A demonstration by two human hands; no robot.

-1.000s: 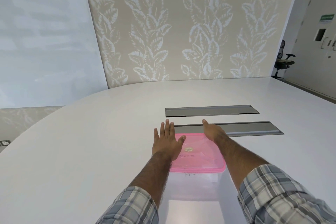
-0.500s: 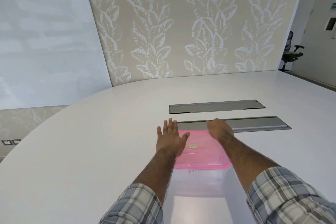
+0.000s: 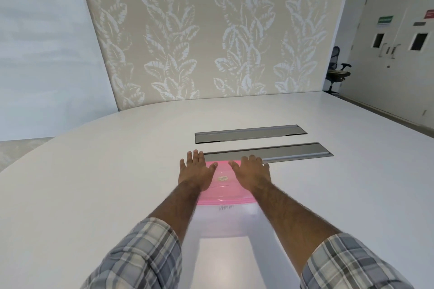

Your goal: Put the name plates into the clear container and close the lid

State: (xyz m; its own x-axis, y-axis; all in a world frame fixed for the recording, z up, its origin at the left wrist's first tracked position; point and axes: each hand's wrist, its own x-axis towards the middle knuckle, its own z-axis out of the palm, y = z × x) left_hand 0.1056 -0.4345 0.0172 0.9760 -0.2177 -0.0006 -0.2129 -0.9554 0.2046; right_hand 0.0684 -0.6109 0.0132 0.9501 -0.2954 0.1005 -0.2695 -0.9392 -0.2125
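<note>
A: How do the hands lie?

B: The left hand is flat, palm down, on the left part of the pink lid. Its fingers are straight and a little spread, and their tips reach past the far edge of the lid. It grips nothing.

A: And the other one?

B: The right hand lies flat in the same way on the right part of the lid. Its fingers are stretched toward the far edge and close around nothing. The two thumbs point to each other, with a small round label on the lid between them.

A: Where is the box?

B: The clear container stands under the lid, on the white table, between the two forearms. The lid sits on top of it. The front wall has some handwriting on it. The wall is cloudy, so I cannot make out the name plates inside.

A: What is around it?

B: Both arms have checked sleeves, pushed up. Just behind the fingertips there is a grey panel set into the table, and a second grey panel lies farther back, parallel to the first. Behind the table is a wall with a leaf pattern. At the far right are an office chair and a white double door.
</note>
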